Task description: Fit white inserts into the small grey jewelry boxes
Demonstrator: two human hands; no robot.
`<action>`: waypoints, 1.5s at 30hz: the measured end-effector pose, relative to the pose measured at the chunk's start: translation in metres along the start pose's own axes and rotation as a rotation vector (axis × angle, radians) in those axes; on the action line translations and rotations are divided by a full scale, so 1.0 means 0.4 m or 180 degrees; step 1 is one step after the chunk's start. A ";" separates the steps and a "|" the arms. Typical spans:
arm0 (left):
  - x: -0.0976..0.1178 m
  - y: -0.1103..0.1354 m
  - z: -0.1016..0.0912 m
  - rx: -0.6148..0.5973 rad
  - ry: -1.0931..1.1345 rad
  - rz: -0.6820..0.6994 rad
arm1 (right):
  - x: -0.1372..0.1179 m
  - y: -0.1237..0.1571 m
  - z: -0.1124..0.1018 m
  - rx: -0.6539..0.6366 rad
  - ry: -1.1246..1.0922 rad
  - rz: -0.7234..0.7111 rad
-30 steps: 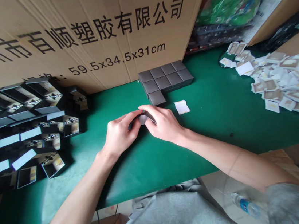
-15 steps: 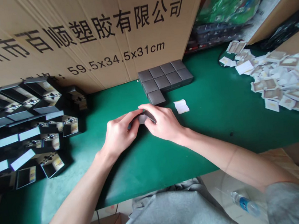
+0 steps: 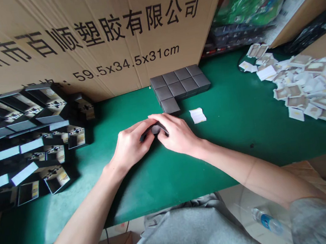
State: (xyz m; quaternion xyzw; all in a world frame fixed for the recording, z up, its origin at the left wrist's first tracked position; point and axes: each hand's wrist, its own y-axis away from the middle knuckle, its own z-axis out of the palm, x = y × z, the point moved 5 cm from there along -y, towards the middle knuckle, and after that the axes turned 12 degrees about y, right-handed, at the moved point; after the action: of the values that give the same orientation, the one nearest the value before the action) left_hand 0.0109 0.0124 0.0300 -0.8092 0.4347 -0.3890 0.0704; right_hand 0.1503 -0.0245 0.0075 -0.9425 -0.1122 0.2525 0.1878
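Both hands are closed on one small dark piece (image 3: 155,129), the left hand (image 3: 131,143) gripping its left end and the right hand (image 3: 177,133) its right end. It is at the middle of the green table (image 3: 229,145), between the fingers, with thumbs on the person's side. The visible upper edge runs left to right in a shallow arch, dipping toward each hand, and a greyish part in the middle faces the person. The fingers hide the ends, so its full outline and true long axis cannot be told; whether it touches the tabletop is also unclear.

Just beyond the right hand, the nearest of a block of grey boxes (image 3: 180,83) limits the room ahead, with a large carton (image 3: 126,69) upright behind. A white slip (image 3: 198,115) lies near the right hand. Farther right, a wide stretch of green surface separates that hand from a heap of white pieces (image 3: 295,103). To the left, a narrower gap lies before the open dark boxes (image 3: 58,183). Toward the person, green surface runs from the hands to the table's front edge.
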 end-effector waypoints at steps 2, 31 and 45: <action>0.003 -0.001 0.002 -0.0066 0.0040 0.0035 | -0.001 0.000 0.000 -0.0033 -0.0024 -0.0005; -0.005 0.000 0.006 -0.0174 0.0063 -0.0079 | -0.002 0.001 0.000 -0.0049 -0.0170 -0.0088; -0.006 0.004 0.009 -0.0079 -0.0023 -0.0053 | -0.004 0.000 -0.003 0.0009 -0.0127 -0.0138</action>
State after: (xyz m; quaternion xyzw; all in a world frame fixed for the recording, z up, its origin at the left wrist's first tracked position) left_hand 0.0115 0.0127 0.0255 -0.8150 0.4325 -0.3812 0.0587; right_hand 0.1495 -0.0256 0.0092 -0.9344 -0.1359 0.2673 0.1923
